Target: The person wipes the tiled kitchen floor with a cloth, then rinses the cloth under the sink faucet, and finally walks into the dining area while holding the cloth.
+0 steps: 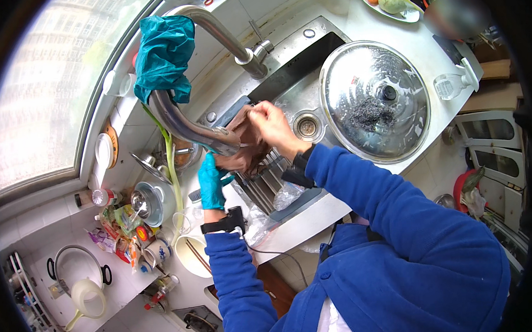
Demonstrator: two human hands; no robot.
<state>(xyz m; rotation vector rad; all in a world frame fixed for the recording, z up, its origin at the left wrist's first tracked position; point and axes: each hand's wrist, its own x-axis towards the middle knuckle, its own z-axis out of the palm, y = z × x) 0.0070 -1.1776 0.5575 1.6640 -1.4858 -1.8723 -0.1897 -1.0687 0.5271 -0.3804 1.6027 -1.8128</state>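
Note:
My right hand (274, 126), bare, grips the upper edge of a wet-looking brown cloth (249, 138) over the sink. My left hand (213, 181) wears a teal rubber glove and pinches the cloth's lower left end; its fingertips are partly hidden. The cloth hangs between both hands, just beside the mouth of the steel faucet (188, 125). A second teal glove (165, 57) is draped over the faucet's bend. Beneath the cloth, a roll-up rack of metal bars (260, 190) spans part of the steel sink (285, 96).
A large glass pot lid (380, 134) with suds and a steel scourer (370, 114) rests over the sink's right side. Beyond are a plate (413, 16) of vegetables and a pump bottle (451, 84). A white bowl (190, 260) with chopsticks stands left; crumpled plastic (289, 196) lies on the rack.

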